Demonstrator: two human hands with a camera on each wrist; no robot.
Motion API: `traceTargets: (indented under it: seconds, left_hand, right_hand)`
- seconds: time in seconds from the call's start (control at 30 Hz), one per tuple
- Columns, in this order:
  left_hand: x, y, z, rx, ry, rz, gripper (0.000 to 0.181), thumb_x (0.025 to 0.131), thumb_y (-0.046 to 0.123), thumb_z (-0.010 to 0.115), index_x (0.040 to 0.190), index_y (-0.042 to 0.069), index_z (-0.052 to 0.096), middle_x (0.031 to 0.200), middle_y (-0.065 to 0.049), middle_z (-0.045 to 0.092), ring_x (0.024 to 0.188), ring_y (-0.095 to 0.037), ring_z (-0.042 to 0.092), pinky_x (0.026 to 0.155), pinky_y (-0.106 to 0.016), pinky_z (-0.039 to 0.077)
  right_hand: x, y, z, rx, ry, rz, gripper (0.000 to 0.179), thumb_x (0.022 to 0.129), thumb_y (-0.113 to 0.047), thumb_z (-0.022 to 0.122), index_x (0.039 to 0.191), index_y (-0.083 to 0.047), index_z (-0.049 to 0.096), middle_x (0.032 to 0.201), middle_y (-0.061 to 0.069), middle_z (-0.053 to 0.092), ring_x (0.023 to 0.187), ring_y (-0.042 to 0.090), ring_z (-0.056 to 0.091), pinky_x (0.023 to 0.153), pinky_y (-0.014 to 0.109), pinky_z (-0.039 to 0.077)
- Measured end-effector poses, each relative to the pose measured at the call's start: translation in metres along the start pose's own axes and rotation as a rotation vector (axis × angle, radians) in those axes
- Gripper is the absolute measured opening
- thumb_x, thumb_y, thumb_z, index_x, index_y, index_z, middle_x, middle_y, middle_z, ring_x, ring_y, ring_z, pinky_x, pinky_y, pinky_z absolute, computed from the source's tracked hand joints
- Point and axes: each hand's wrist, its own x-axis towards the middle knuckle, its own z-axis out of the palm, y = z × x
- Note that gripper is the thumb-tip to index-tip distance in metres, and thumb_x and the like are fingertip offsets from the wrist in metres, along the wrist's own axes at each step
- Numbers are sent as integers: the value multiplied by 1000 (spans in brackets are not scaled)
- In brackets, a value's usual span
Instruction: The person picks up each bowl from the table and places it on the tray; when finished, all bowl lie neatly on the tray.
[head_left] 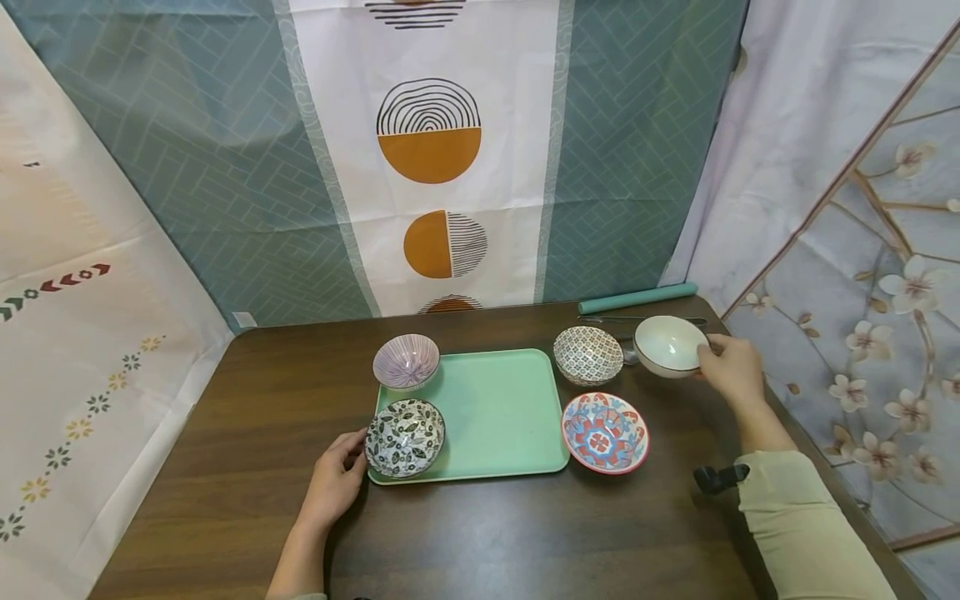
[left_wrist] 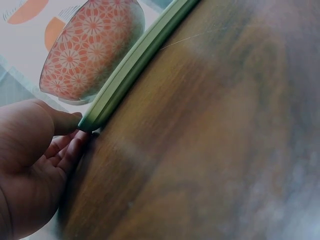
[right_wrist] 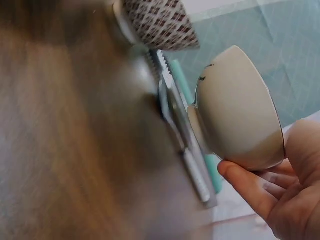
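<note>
My left hand (head_left: 335,479) is at the left rim of a green tray (head_left: 498,417). In the left wrist view the thumb and fingers pinch the tray's edge (left_wrist: 130,70). Right beside this hand, a bowl with a dark leaf pattern inside (head_left: 405,439) sits on the tray's front left corner. The bowl (left_wrist: 92,52) in the left wrist view has orange flowers on its outside. My right hand (head_left: 731,367) grips a plain white bowl (head_left: 670,343) by its right side, thumb at the rim and fingers against the wall. In the right wrist view the white bowl (right_wrist: 240,112) overlaps cutlery behind it.
A purple-striped bowl (head_left: 407,362) overlaps the tray's back left corner. Right of the tray are a checked bowl (head_left: 588,356) and a red-and-blue bowl (head_left: 604,433). A serrated knife (right_wrist: 166,70) and a teal roll (head_left: 637,298) lie towards the table's back edge, before a hanging cloth.
</note>
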Motion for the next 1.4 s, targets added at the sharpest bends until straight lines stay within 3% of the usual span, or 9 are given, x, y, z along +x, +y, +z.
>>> traceTargets:
  seconds: [0.2, 0.4, 0.57, 0.73, 0.97, 1.07, 1.27, 1.4]
  left_hand:
    - [-1, 1, 0, 9, 10, -5, 34, 99, -4, 58, 133, -6, 62, 124, -14, 66, 100, -23, 62, 84, -30, 51]
    - [-1, 1, 0, 8, -1, -15, 35, 100, -3, 57, 134, -5, 61, 126, -14, 65, 102, -24, 63, 87, -33, 51]
    - [-2, 0, 0, 3, -5, -10, 34, 100, -4, 57, 134, -7, 60, 126, -15, 65, 102, -25, 63, 86, -33, 51]
    - [-1, -1, 0, 2, 3, -4, 34, 99, -4, 57, 133, -7, 61, 125, -14, 65, 101, -24, 63, 85, -31, 51]
    - [0, -3, 1, 2, 12, 18, 34, 99, -4, 57, 133, -7, 61, 123, -14, 65, 100, -23, 63, 84, -29, 51]
    - [0, -3, 1, -4, 16, 33, 35, 98, -7, 57, 132, -9, 61, 121, -15, 66, 98, -24, 63, 84, -29, 52]
    - [0, -3, 1, -10, 21, 44, 35, 97, -8, 58, 132, -10, 60, 120, -15, 66, 96, -22, 63, 82, -27, 52]
    - [-1, -3, 1, -13, 20, 36, 35, 97, -7, 58, 132, -10, 60, 121, -15, 66, 97, -23, 63, 83, -27, 51]
  right_hand:
    - [-2, -24, -6, 67, -42, -33, 47, 104, -20, 48, 135, 15, 55, 102, 35, 68, 58, 20, 72, 49, 22, 53]
    - [-4, -50, -7, 99, -43, -96, 42, 102, -15, 51, 130, 15, 59, 95, 36, 69, 55, 22, 71, 48, 22, 52]
    - [-5, -69, -1, 97, -57, -130, 39, 102, -13, 53, 129, 14, 61, 86, 29, 72, 53, 22, 70, 47, 22, 49]
    - [-5, -86, 12, 134, -74, -161, 36, 101, -11, 55, 127, 12, 63, 86, 28, 72, 58, 29, 72, 48, 21, 50]
    - [-5, -107, 35, 210, -140, -190, 35, 101, -7, 54, 129, 12, 62, 98, 34, 69, 55, 19, 70, 54, 33, 58]
    - [-7, -115, 45, 238, -175, -197, 35, 101, -6, 54, 130, 12, 61, 106, 36, 68, 59, 20, 72, 57, 37, 59]
    - [-12, -131, 67, 263, -218, -197, 34, 101, -7, 55, 129, 10, 63, 108, 34, 68, 70, 30, 74, 55, 29, 58]
    - [-16, -141, 82, 260, -259, -203, 37, 101, -7, 56, 133, 12, 59, 110, 36, 67, 72, 33, 74, 57, 31, 59]
